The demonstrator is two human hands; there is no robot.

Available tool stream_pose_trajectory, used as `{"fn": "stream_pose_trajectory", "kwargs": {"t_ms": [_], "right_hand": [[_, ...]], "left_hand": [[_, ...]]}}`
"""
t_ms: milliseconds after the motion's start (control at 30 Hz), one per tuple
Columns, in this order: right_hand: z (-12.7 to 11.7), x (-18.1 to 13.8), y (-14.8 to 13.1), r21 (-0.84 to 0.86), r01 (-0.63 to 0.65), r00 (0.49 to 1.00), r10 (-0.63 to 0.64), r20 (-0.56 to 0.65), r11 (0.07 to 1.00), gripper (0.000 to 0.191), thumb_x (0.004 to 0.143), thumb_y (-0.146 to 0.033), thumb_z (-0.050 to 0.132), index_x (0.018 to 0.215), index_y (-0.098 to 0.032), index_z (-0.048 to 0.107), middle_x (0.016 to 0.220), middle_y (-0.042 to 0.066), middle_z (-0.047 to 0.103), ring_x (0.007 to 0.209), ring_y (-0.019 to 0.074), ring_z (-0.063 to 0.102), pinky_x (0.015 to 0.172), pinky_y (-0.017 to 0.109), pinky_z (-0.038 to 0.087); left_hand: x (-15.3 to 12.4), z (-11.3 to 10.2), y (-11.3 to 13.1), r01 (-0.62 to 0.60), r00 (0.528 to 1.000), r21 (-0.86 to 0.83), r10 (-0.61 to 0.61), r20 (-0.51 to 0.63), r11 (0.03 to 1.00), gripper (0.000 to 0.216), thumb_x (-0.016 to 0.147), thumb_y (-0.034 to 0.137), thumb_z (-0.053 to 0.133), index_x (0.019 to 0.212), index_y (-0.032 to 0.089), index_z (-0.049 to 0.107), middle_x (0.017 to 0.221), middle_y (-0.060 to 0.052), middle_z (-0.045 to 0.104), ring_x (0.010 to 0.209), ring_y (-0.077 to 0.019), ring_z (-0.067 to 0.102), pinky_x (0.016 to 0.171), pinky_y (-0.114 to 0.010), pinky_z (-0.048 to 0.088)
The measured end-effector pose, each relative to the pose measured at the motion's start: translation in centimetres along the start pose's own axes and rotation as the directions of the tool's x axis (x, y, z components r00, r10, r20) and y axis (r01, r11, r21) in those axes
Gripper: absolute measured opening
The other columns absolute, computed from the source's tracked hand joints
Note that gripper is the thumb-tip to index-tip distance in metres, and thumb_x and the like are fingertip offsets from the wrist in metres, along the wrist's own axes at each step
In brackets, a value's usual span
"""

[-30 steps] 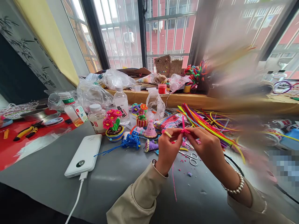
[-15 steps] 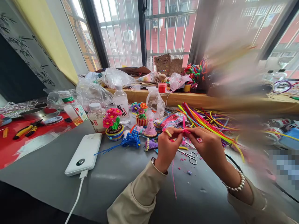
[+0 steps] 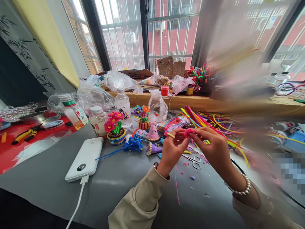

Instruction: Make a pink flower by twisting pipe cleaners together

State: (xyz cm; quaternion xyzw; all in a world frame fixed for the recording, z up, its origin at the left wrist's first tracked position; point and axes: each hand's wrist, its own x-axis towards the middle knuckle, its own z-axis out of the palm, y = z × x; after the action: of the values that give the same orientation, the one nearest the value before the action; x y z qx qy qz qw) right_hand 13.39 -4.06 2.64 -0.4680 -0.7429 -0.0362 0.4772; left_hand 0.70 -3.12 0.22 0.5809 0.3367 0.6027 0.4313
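Both my hands meet over the grey table (image 3: 47, 187), pinching a pink pipe cleaner (image 3: 188, 132) coiled into a small knob between the fingertips. Its loose tail (image 3: 176, 181) hangs down toward the table. My left hand (image 3: 172, 151) is closed on the piece, with a short yellow bit on one finger. My right hand (image 3: 213, 149) is closed on the same coil from the right and wears a pearl bracelet (image 3: 240, 190). Small scissors (image 3: 195, 160) lie just beneath the hands.
A heap of coloured pipe cleaners (image 3: 209, 124) spreads behind the hands. Finished pipe-cleaner figures (image 3: 152, 132), a flower pot (image 3: 115, 128), bottles (image 3: 124, 106) and plastic bags crowd the back. A white power bank (image 3: 85, 154) with cable lies left; pliers (image 3: 23, 135) rest on red cloth.
The upright pink end that stuck up between my fingers has been wound down into a round coil. Both hands have shifted only slightly.
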Motion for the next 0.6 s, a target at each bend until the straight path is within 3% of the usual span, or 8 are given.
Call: {"fn": "stream_pose_trajectory", "kwargs": {"t_ms": [167,300,433,600], "right_hand": [[0.24,0.07,0.1,0.04,-0.01,0.997,0.007,0.079,0.999,0.019,0.079,-0.029,0.049,0.085,-0.019,0.064,0.079,0.004,0.062,0.072,0.0152,0.057,0.065,0.028,0.046],[-0.02,0.19,0.1,-0.015,0.085,0.995,-0.084,0.056,0.996,0.022,0.077,-0.029,0.051,0.094,-0.019,0.061,0.083,0.005,0.061,0.076,0.0171,0.056,0.069,0.031,0.046],[-0.22,0.06,-0.15,-0.147,0.213,0.976,-0.218,-0.013,0.966,0.015,0.077,-0.024,0.051,0.086,-0.018,0.061,0.078,0.005,0.062,0.076,0.0174,0.056,0.071,0.032,0.044],[-0.32,-0.21,-0.33,-0.233,0.249,0.965,-0.26,-0.017,0.94,0.011,0.077,-0.022,0.051,0.08,-0.018,0.061,0.075,0.004,0.062,0.073,0.0165,0.056,0.068,0.029,0.044]], "left_hand": [[-0.04,0.07,-0.03,0.034,0.999,-0.092,-0.034,-0.002,0.995,0.022,0.07,0.026,0.058,0.087,0.015,0.053,0.079,-0.005,0.062,0.073,-0.0129,0.06,0.069,-0.026,0.048],[-0.09,-0.07,-0.07,-0.061,0.995,0.066,0.066,-0.071,0.996,0.018,0.074,0.026,0.052,0.088,0.016,0.055,0.082,-0.005,0.061,0.074,-0.0128,0.059,0.067,-0.025,0.048],[-0.14,-0.06,0.11,-0.16,0.975,0.255,0.193,-0.111,0.954,0.013,0.074,0.023,0.051,0.083,0.017,0.057,0.082,-0.005,0.06,0.074,-0.0125,0.058,0.068,-0.025,0.048],[-0.29,0.02,0.11,-0.184,0.977,0.19,0.201,-0.075,0.964,0.012,0.073,0.021,0.053,0.084,0.016,0.054,0.084,-0.005,0.059,0.077,-0.0132,0.058,0.07,-0.025,0.048]]}}
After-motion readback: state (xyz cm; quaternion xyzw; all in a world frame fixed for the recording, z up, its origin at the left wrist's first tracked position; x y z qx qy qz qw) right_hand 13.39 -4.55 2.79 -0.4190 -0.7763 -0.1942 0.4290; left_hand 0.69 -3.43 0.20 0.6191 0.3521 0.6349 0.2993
